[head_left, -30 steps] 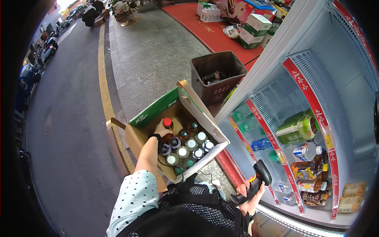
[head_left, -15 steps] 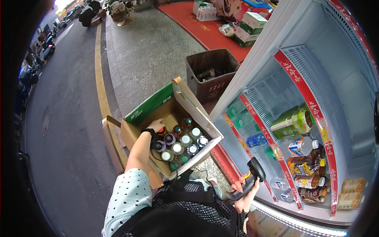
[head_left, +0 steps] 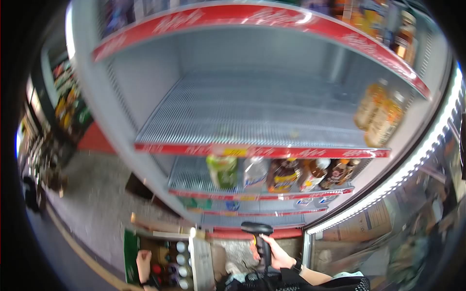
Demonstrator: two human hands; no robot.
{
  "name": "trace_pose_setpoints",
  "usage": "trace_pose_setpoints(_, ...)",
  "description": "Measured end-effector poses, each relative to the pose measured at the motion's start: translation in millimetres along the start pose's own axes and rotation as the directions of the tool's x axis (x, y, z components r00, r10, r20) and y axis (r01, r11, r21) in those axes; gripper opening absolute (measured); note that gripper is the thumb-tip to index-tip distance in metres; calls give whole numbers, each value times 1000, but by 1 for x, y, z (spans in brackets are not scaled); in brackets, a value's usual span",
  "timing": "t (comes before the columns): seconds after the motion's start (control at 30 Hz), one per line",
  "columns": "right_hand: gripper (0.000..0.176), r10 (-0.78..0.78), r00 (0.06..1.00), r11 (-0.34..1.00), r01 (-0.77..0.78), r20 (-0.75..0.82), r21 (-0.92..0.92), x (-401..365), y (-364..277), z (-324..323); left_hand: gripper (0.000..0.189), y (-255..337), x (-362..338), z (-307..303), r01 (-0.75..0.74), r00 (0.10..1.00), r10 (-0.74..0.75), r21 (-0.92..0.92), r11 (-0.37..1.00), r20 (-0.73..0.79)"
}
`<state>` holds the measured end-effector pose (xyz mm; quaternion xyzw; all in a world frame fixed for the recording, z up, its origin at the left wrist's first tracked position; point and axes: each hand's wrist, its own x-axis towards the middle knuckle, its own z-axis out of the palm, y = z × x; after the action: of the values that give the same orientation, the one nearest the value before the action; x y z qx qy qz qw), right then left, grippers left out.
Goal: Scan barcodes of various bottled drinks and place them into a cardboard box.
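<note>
A black handheld barcode scanner (head_left: 263, 248) is gripped in my right hand (head_left: 277, 252), its head turned toward the left, in front of the fridge's bottom edge. My left hand (head_left: 143, 264) is inside the open cardboard box (head_left: 201, 259) at the lower left, beside a red-capped bottle (head_left: 156, 269). Its fingers are smeared, so whether they grip anything does not show. Several bottles with white caps (head_left: 182, 259) stand upright in the box to the right of that hand.
An open display fridge fills the middle. Its wide shelf (head_left: 262, 106) carries two orange-brown bottles (head_left: 383, 119) at the right. On the shelf below stand a green pack (head_left: 223, 172) and several bottles (head_left: 284, 175). The lit door edge (head_left: 388, 182) is swung out at the right.
My view has swung up and right from the box to face the fridge. The left hand is still in the box and the scanner is still in my right hand.
</note>
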<state>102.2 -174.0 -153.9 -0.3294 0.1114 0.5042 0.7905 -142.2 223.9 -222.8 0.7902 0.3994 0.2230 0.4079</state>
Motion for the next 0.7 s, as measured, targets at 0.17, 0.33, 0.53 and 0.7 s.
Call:
trace_pose_setpoints(0.17,45,-64,996,995,59,62,75,-10,-29,-41,26,223,-35,35,-278,938,221,198,940,267)
trace_pose_setpoints(0.33,41,-174,980,978,160,94,135,-36,-63,-65,18,337,-37,135,-666,680,687,-178,725,254)
trace_pose_setpoints(0.53,39,-326,941,934,308,84,180,-67,-92,-102,41,482,-85,245,-718,299,938,-607,341,174)
trace_pose_setpoints(0.7,29,-521,851,845,500,74,190,-96,-109,-119,65,583,-117,316,-255,514,837,-897,360,190)
